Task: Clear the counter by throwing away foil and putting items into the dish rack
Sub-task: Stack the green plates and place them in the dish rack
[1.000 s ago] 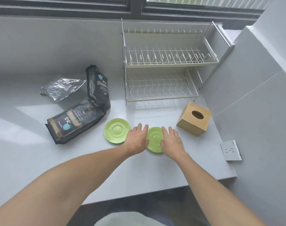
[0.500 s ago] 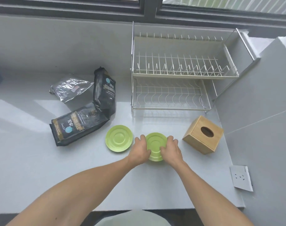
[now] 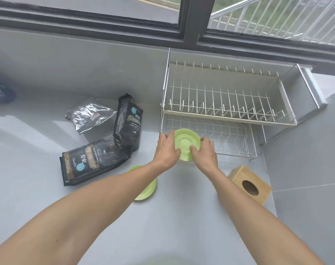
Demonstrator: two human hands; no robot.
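Observation:
Both hands hold a small green plate (image 3: 186, 143) tilted up off the counter, just in front of the lower tier of the white two-tier wire dish rack (image 3: 227, 115). My left hand (image 3: 167, 148) grips its left rim and my right hand (image 3: 205, 150) its right rim. A second green plate (image 3: 146, 190) lies flat on the grey counter (image 3: 29, 169), partly hidden under my left forearm. A crumpled silver foil bag (image 3: 89, 116) lies at the back left of the counter.
Two black coffee bags (image 3: 90, 162) (image 3: 128, 121) lie left of the rack. A wooden tissue box (image 3: 249, 184) sits at the right by the grey wall. A window runs behind the rack. A blurred dark blue object (image 3: 0, 90) shows at the far left.
Both hands closed on the right-hand green plate, lifted it off the counter and carried it forward to the front of the rack's lower tier. The camera view tilted up.

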